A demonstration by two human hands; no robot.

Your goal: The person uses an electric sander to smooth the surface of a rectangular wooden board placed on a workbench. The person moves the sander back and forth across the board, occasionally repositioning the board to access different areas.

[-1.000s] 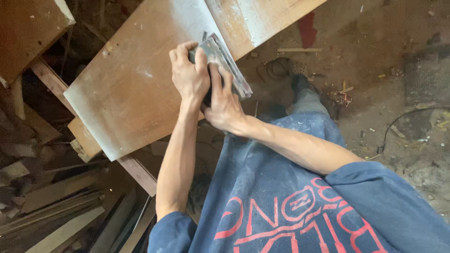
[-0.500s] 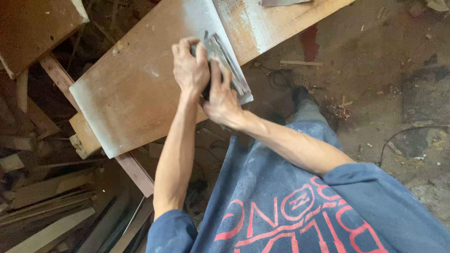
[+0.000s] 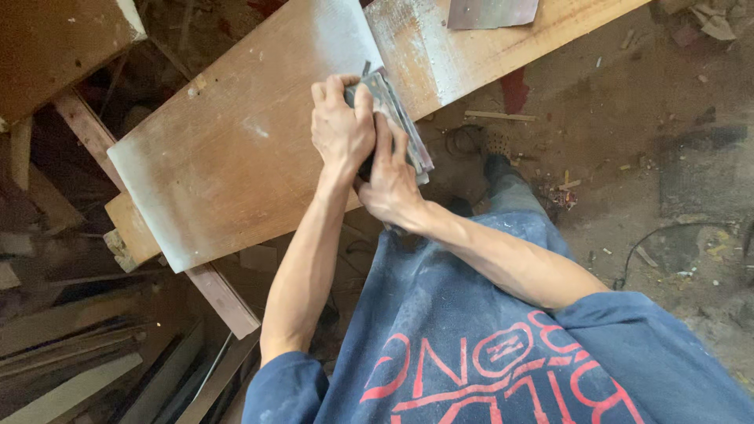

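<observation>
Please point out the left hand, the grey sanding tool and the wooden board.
left hand point(image 3: 342, 129), head view, on the back of the hand.
grey sanding tool point(image 3: 402, 118), head view, on its flat grey edge.
wooden board point(image 3: 236, 173), head view, on its bare brown face.

Timber offcuts point(image 3: 71, 353), dusty floor point(image 3: 667, 157), cable point(image 3: 667, 235).

A brown wooden board point(image 3: 236, 157) dusted pale white fills the upper left of the frame. The grey sanding pad point(image 3: 397, 118) lies centre; a navy shirt with red lettering point(image 3: 471, 353) sits below.
</observation>
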